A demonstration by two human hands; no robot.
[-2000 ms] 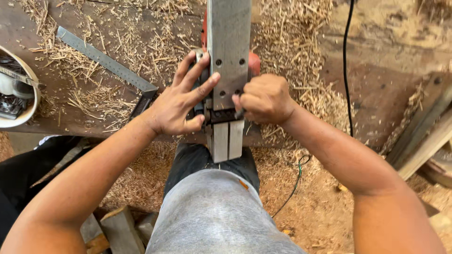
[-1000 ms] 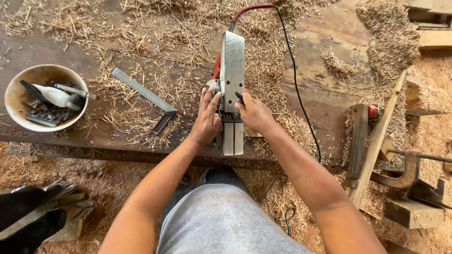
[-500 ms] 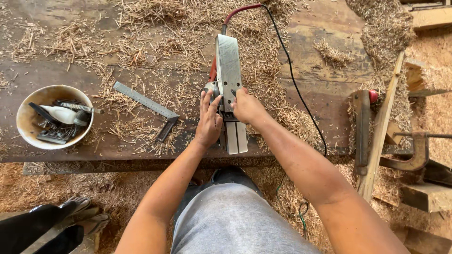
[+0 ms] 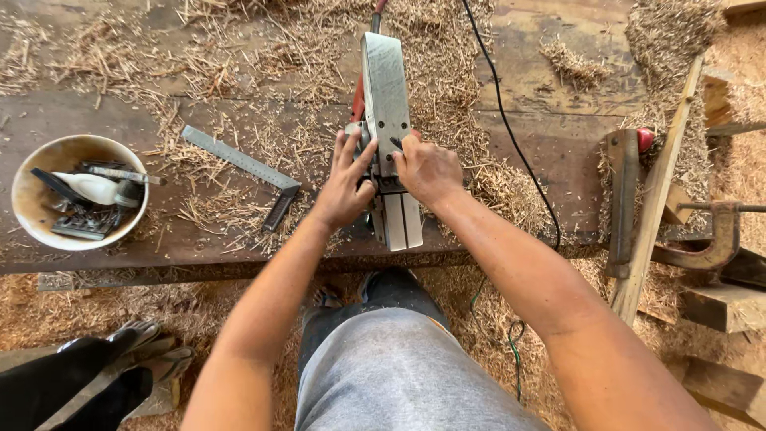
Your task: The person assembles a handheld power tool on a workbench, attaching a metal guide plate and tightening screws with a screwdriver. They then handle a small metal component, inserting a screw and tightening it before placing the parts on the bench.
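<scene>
Leftward, a round bowl [image 4: 32, 215] is holding a white bottle [image 4: 92, 188] and dark metal bits. Centrally, an upturned planer [image 4: 388, 96] with a flat grey sole is being steadied on the shaving-strewn bench [image 4: 558, 152]: left hand [image 4: 345, 185] fingers spread against its side, right hand [image 4: 427, 169] curled over its blade slot. A steel square [image 4: 239, 164] is lying nearby.

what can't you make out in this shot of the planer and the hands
Head view only:
- The planer lies sole up; the left hand and right hand cover its middle, so what the fingers work on is hidden.
- The planer's far end and the cord run off the top edge.
- Tools in the bowl overlap, too small to identify.
- The clamp is cut off at the right edge.
- A second person's foot shows bottom left; the rest is out of frame.
</scene>
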